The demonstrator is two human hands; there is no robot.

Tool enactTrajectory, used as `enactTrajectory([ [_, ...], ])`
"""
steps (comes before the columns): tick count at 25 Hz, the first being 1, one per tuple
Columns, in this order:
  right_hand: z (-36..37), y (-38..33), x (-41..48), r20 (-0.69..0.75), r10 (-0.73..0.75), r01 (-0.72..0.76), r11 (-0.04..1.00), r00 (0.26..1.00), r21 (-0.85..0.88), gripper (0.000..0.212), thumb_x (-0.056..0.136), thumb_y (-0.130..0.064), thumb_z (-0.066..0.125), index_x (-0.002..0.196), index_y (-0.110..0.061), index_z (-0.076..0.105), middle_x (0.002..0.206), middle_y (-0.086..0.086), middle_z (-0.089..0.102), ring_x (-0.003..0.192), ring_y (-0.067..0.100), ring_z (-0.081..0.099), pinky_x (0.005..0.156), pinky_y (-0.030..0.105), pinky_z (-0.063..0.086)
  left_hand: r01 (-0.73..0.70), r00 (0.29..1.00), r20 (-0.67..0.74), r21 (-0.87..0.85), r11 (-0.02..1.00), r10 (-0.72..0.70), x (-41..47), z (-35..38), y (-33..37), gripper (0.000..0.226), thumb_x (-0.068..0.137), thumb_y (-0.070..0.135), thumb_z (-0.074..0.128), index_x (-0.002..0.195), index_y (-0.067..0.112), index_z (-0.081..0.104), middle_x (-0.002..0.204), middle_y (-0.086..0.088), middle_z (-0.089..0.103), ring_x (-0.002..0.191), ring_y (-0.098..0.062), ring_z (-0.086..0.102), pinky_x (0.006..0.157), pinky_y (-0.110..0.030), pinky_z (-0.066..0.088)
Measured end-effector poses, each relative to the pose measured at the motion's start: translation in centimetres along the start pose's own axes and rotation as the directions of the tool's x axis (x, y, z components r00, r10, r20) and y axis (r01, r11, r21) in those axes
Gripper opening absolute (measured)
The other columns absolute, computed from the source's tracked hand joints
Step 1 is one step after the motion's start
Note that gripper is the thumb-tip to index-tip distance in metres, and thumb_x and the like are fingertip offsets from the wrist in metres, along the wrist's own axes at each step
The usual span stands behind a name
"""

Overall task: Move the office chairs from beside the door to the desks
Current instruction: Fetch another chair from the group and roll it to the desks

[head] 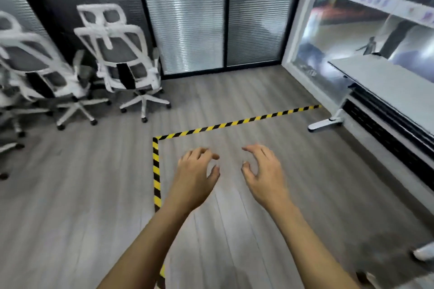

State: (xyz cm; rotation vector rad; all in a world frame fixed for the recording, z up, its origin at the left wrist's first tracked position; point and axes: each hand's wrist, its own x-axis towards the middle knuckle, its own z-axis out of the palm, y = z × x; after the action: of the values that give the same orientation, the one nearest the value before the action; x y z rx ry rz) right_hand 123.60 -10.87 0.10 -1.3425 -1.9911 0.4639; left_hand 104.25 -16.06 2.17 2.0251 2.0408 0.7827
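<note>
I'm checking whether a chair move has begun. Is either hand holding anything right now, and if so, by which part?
Nothing is held. The left hand and right hand hang over bare floor with fingers loosely curled, well apart from the office chairs.

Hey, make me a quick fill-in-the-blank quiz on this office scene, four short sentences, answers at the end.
1. The left hand and the right hand each hold ____.
2. The white office chairs stand on the person's ____ side.
3. The floor tape is striped black and ____.
4. The desk stands on the person's ____ side.
Missing words: nothing; left; yellow; right.
</note>
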Motion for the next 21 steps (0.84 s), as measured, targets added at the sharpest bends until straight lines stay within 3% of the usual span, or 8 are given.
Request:
enactTrajectory([
  [2, 4.9, -3.7, 2.9, 0.066, -0.063, 0.060, 0.997, 0.996, 0.042, 0.036, 0.090, -0.031, 0.051, 0.124, -0.024, 0.060, 0.125, -0.010, 0.059, 0.113, 0.013, 0.057, 0.095, 0.038, 0.049, 0.087, 0.995, -0.054, 0.005, 0.996, -0.087, 0.2, -2.8, -5.4, 0.022, 0.093, 0.034, 0.056, 0.114, 0.029, 0.061, 0.123, 0.010, 0.057, 0.116, -0.017, 0.050, 0.094, -0.026, 0.030],
  [6, 14.2, -10.9, 9.1, 0.185, -0.210, 0.193, 0.976, 0.960, 0.105, 0.036, 0.090, -0.034, 0.048, 0.123, -0.026, 0.059, 0.124, -0.012, 0.059, 0.112, 0.012, 0.057, 0.094, 0.039, 0.049, 0.256, 0.956, -0.151, 0.000, 0.967, -0.253, 0.9, -8.0, -15.5, 0.021, 0.093, 0.032, 0.058, 0.113, 0.029, 0.063, 0.121, 0.010, 0.057, 0.114, -0.018, 0.049, 0.096, -0.032, 0.037],
  [14, 34.8, -24.4, 21.9, 0.331, -0.414, 0.320, 0.898, 0.848, 0.304, 0.037, 0.092, -0.034, 0.050, 0.127, -0.029, 0.060, 0.130, -0.016, 0.055, 0.126, 0.007, 0.050, 0.103, 0.040, 0.046, 0.540, 0.811, -0.291, 0.040, 0.841, -0.507, 4.6, -17.6, -36.1, 0.022, 0.096, 0.034, 0.054, 0.117, 0.032, 0.061, 0.134, 0.011, 0.051, 0.125, -0.014, 0.044, 0.105, -0.031, 0.032],
  [18, 44.8, -33.9, 27.7, 0.392, -0.537, 0.388, 0.831, 0.747, 0.398, 0.040, 0.091, -0.039, 0.046, 0.128, -0.030, 0.058, 0.131, -0.014, 0.055, 0.127, 0.010, 0.050, 0.104, 0.043, 0.045, 0.646, 0.718, -0.362, 0.028, 0.763, -0.595, 5.8, -23.4, -45.3, 0.022, 0.096, 0.035, 0.054, 0.116, 0.034, 0.061, 0.138, 0.013, 0.049, 0.125, -0.014, 0.044, 0.107, -0.034, 0.034],
  [21, 52.2, -41.7, 30.0, 0.448, -0.620, 0.417, 0.776, 0.644, 0.473, 0.039, 0.091, -0.038, 0.047, 0.128, -0.030, 0.058, 0.131, -0.014, 0.055, 0.123, 0.011, 0.051, 0.102, 0.043, 0.045, 0.745, 0.599, -0.441, 0.002, 0.667, -0.668, 4.7, -27.8, -52.4, 0.022, 0.095, 0.035, 0.054, 0.116, 0.034, 0.062, 0.136, 0.014, 0.050, 0.123, -0.014, 0.046, 0.106, -0.033, 0.034],
])
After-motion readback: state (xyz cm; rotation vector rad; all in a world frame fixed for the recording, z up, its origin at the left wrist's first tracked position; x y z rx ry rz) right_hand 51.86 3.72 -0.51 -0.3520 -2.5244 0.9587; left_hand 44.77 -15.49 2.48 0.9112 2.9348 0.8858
